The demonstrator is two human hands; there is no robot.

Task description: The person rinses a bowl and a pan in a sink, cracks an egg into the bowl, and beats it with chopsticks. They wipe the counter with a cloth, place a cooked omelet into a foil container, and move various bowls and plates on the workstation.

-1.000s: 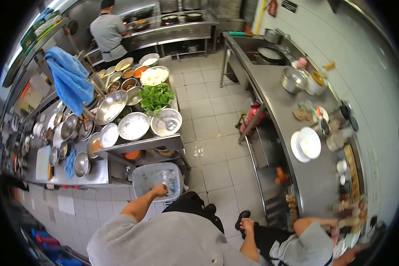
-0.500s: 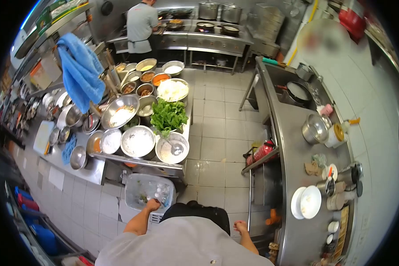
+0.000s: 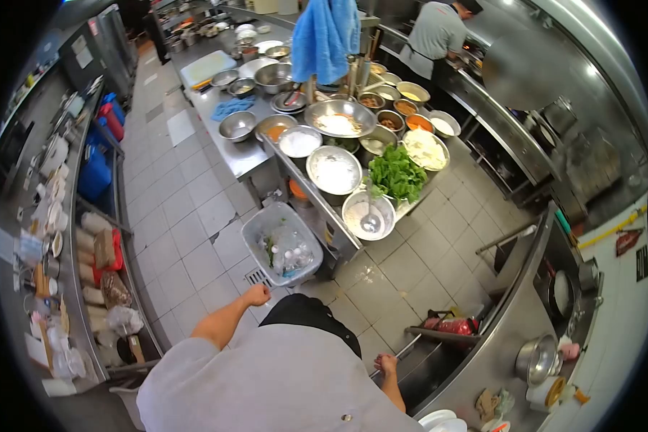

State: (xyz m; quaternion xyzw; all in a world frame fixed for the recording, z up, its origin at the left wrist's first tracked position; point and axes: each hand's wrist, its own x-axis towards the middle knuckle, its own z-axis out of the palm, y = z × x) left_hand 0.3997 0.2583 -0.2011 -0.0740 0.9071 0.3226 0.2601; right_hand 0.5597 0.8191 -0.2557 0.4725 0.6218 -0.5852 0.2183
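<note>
My left hand (image 3: pixel 256 294) hangs beside my hip with the fingers curled closed, and no object shows in it. Just in front of it, a clear plastic bin (image 3: pixel 246 229) with bottles, eggshell-like white pieces and green scraps stands on the tiled floor; the hand is apart from the bin. On the other side, my right hand (image 3: pixel 386 363) is low by my hip, its fingers also curled in with nothing visible in them. It is nearest to the steel counter (image 3: pixel 446 389) on the right.
Ahead stands a steel prep table (image 3: pixel 317 209) crowded with bowls, leafy greens (image 3: pixel 397 175) and a hanging blue towel (image 3: pixel 324 43). A co-worker (image 3: pixel 437 36) stands at the stove. Shelves (image 3: pixel 86 288) line the left side. A tiled aisle (image 3: pixel 173 245) runs along the left.
My view has turned to the left, so the left shelves and aisle show more and the right counter less. My left hand is now lower, off the bin's edge.
</note>
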